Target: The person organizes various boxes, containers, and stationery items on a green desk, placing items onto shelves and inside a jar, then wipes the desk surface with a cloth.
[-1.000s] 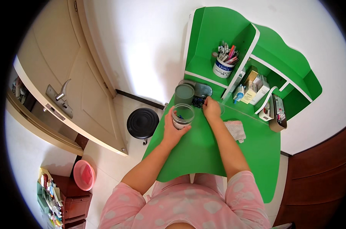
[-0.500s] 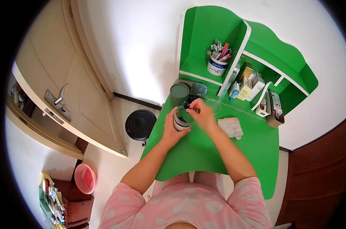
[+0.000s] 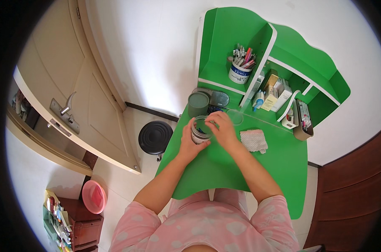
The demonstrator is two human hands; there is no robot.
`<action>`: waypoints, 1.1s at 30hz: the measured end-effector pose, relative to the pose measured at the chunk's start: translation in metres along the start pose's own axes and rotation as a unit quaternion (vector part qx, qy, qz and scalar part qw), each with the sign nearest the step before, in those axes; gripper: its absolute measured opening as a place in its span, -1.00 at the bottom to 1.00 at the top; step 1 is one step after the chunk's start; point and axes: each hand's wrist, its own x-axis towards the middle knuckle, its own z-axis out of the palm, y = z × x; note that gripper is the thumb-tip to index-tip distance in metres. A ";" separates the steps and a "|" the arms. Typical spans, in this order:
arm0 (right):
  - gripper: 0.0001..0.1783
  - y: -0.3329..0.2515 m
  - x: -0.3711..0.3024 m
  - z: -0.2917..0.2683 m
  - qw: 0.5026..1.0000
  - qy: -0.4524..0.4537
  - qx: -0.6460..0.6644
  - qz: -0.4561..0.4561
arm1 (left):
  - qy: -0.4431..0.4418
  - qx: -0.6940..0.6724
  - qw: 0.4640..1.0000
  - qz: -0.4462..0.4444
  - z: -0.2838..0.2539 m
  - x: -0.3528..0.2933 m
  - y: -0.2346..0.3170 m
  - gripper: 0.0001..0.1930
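Note:
My left hand [image 3: 191, 145] is wrapped round a clear jar [image 3: 199, 135] on the green desk, thumb to the near right side and fingers to the left. Small dark things show inside the jar through its open mouth. My right hand [image 3: 220, 126] is at the far right of the jar's rim, its fingertips bent together in a pinch over the mouth. Whatever those fingertips hold, if anything, cannot be made out. A round clear lid [image 3: 235, 117] lies on the desk just beyond my right hand. Behind the jar stands a dark green canister [image 3: 198, 104].
A grey-white folded cloth [image 3: 253, 141] lies right of my right forearm. The green shelf unit holds a pen tub [image 3: 240, 74], small boxes [image 3: 271, 97] and a brown holder [image 3: 301, 131]. Beside the canister sits a dark flat device [image 3: 219, 99]. A black stool [image 3: 155, 137] stands left of the desk.
The dark thing pinched in my right fingers above the jar no longer shows there. My right hand has shifted slightly down at the rim. The left hand keeps its hold on the jar.

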 end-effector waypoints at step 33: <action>-0.80 0.086 -0.018 0.031 0.979 -0.003 -0.176 0.106 | 0.025 -0.019 0.999 -0.029 0.000 0.000 -0.011 0.05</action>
